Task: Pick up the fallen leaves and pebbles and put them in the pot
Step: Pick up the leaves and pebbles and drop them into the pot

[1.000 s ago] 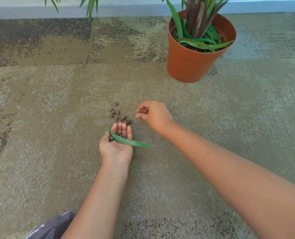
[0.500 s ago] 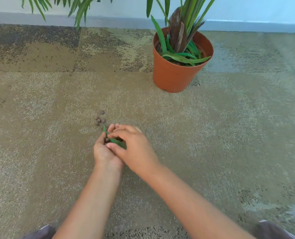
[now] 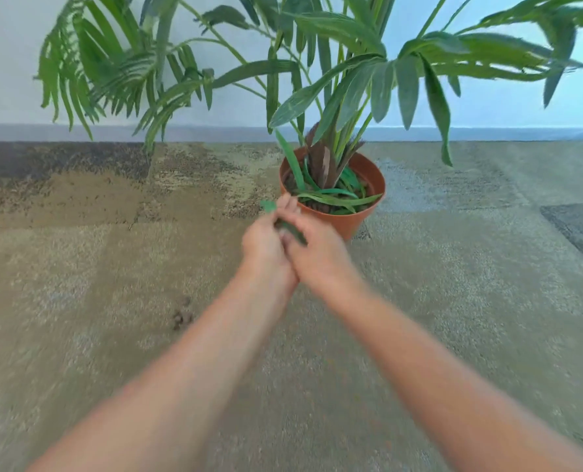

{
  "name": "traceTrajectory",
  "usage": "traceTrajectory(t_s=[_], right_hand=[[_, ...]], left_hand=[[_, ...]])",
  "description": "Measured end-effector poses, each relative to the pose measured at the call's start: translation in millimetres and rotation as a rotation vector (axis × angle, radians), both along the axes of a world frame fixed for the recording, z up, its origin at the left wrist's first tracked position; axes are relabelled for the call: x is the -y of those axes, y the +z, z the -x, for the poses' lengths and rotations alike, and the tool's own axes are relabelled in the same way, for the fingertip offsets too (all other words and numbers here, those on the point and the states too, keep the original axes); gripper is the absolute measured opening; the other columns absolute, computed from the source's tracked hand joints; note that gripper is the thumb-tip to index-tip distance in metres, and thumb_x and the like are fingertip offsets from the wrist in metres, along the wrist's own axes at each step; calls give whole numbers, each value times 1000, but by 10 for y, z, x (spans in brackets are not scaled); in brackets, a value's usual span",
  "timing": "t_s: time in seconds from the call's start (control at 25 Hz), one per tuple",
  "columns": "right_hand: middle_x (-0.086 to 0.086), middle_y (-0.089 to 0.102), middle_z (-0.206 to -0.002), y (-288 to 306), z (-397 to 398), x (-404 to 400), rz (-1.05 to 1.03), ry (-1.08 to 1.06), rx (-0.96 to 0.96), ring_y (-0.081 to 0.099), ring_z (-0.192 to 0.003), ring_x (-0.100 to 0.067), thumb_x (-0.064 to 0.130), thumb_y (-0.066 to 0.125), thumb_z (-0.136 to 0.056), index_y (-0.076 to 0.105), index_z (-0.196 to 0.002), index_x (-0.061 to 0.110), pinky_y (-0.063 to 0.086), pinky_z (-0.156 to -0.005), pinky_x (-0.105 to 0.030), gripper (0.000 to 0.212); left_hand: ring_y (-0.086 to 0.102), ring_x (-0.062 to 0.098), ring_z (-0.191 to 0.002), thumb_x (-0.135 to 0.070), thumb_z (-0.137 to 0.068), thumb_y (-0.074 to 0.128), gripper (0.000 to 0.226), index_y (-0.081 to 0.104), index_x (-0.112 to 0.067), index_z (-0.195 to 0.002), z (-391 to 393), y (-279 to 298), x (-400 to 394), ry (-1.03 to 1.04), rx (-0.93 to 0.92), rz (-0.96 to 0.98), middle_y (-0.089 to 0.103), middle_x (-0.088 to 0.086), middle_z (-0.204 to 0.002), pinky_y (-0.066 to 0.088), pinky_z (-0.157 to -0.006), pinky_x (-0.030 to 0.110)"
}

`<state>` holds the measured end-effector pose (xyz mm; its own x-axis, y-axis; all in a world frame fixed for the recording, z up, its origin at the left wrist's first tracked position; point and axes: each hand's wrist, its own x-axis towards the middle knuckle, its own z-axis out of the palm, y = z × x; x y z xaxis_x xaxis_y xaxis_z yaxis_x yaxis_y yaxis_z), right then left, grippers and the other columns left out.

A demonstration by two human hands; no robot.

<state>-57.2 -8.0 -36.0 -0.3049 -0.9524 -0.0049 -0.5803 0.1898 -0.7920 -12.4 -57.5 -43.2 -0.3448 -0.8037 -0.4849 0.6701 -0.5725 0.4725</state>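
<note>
Now both hands are pressed together just in front of the pot [image 3: 343, 222]: the left hand [image 3: 262, 245] cupped, the right hand [image 3: 317, 248] covering it, fingers closed on a green leaf [image 3: 269, 206] poking out. A few pebbles [image 3: 182, 315] lie on the carpet [image 3: 79, 267] by the left forearm.

**Counts on the carpet**

One terracotta pot [image 3: 348, 219] stands at the far centre, with one palm plant [image 3: 334, 80] growing from it. Two hands – the left hand [image 3: 264, 245] and the right hand [image 3: 317, 252] – meet just near of the pot, and one green leaf [image 3: 269, 206] shows between them. One small cluster of pebbles [image 3: 182, 313] lies on the carpet to the left – too blurred to count singly.
</note>
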Motion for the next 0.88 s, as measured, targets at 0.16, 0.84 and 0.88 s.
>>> traceTrajectory(t_s=[0.16, 0.84, 0.88], right_hand=[[1, 52, -137, 289, 549, 433, 95, -89, 45, 51, -116, -8, 17, 40, -98, 51, -132, 22, 32, -98, -20, 36], [-3, 67, -88, -449, 480, 14, 470, 198, -243, 57, -84, -10, 43, 30, -95, 65, -90, 8, 42, -75, -18, 50], [0, 65, -92, -607, 285, -52, 358, 280, -220, 56, -89, -10, 43, 32, -95, 65, -96, 10, 43, -78, -21, 47]], left_hand=[[56, 24, -116, -27, -98, 39, 35, 62, -2, -107, 513, 446, 304, -72, -18, 71, 64, 8, -96, 46, -95, 31], [24, -4, -125, -39, -97, 34, 59, 10, -24, -149, -185, -92, 649, -175, 1010, 1048, 21, -6, -155, 20, -102, 20], [25, -4, -128, -33, -98, 37, 57, 14, -23, -148, -396, -271, 639, -224, 1083, 1037, 23, -6, -154, 21, -103, 18]])
